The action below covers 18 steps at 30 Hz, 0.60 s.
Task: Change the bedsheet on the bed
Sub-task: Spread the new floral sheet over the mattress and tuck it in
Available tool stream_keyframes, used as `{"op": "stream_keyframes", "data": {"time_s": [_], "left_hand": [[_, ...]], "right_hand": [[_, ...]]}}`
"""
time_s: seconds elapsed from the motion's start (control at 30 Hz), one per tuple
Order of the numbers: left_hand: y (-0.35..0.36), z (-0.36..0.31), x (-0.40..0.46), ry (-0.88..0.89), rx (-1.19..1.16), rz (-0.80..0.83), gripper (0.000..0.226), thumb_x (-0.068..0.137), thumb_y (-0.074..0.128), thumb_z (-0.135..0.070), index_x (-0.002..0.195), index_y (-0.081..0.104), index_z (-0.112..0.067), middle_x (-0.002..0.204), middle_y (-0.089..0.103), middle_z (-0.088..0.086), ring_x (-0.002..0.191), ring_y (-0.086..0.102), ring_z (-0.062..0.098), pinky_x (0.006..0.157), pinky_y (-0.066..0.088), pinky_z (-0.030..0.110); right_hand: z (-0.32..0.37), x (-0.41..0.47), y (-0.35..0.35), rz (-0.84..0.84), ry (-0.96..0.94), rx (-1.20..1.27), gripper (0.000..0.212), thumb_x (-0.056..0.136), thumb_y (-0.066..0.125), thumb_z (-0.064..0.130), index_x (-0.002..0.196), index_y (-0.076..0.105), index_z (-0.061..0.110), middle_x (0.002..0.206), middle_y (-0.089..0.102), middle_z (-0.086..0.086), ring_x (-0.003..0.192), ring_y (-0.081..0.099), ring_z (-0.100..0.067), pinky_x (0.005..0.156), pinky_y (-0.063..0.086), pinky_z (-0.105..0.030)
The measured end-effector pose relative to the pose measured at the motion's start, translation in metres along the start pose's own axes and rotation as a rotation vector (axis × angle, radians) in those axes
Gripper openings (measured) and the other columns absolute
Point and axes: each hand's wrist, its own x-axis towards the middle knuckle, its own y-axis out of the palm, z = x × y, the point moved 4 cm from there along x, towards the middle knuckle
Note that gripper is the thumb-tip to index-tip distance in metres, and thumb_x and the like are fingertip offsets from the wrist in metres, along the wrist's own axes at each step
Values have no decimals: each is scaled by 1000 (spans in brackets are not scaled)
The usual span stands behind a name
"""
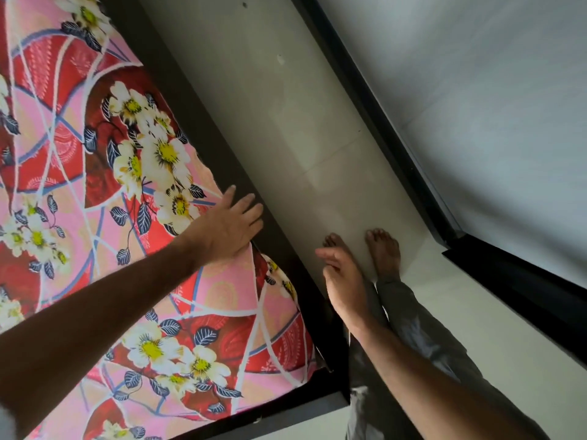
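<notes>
The bed [305, 300] fills the left of the view, its dark frame running beside the pale floor [286, 106]. Over it lies the bedsheet [95, 154], pink and red with white flowers, its edge loose and rippled along the frame. The cloth looks thin, light and limp; it would likely bunch if pushed, so pinching that free edge seems best. The left hand [230, 227] lies flat on the edge with fingers spread, gripping nothing. The right hand [341, 281] hangs relaxed and empty above the floor.

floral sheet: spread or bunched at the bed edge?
Spread: the floral sheet lies flat, its edge wavy along the dark frame under the left hand.
</notes>
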Motion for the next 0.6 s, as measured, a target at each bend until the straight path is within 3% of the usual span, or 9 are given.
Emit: {"op": "stream_keyframes", "data": {"time_s": [0.07,0.13,0.23,0.3,0.4,0.53,0.6], "left_hand": [[-15,-31,-17,29,-66,-47,49,103,35,-48,139,47,-17,139,49,13,131,47,35,111,33,58],[-16,-71,-34,86,-147,-5,48,102,32,-48,131,54,-16,126,55,8,115,53,29,101,38,51],[1,-105,-41,103,-172,104,65,100,15,-51,142,49,-15,141,53,11,131,45,33,109,30,57],[8,-109,-29,101,-182,111,69,98,7,-50,140,51,-17,142,53,9,130,46,32,110,28,56],[4,-112,-9,146,-160,101,56,102,21,-52,128,57,-18,134,56,7,118,52,29,102,36,48],[-3,-114,-1,150,-155,126,53,103,25,-53,127,58,-18,127,57,7,113,52,27,96,39,43],[-3,-114,-2,148,-145,134,54,103,25,-54,126,59,-18,124,59,7,112,53,27,96,39,42]], "right_hand": [[-1,-20,-6,42,-32,-101,45,85,47,-8,114,67,19,118,65,2,111,60,-2,97,47,-19],[-15,-52,6,173,-24,-134,39,90,47,2,119,64,23,121,63,6,110,60,0,98,51,-25],[-35,-94,41,432,84,-83,30,106,39,32,133,50,35,129,57,13,111,63,-2,94,57,-29],[-42,-95,53,442,100,-12,32,106,37,45,137,44,39,126,57,19,108,66,-1,91,57,-28],[-52,-76,53,377,146,-39,30,104,39,45,127,55,35,121,59,9,99,68,-5,89,58,-31],[-77,-53,61,511,217,-214,48,88,43,68,119,60,35,115,62,2,96,69,-16,89,57,-48],[-87,-40,65,566,245,-247,42,85,47,61,113,62,33,108,67,0,93,70,-21,88,56,-52]]}}
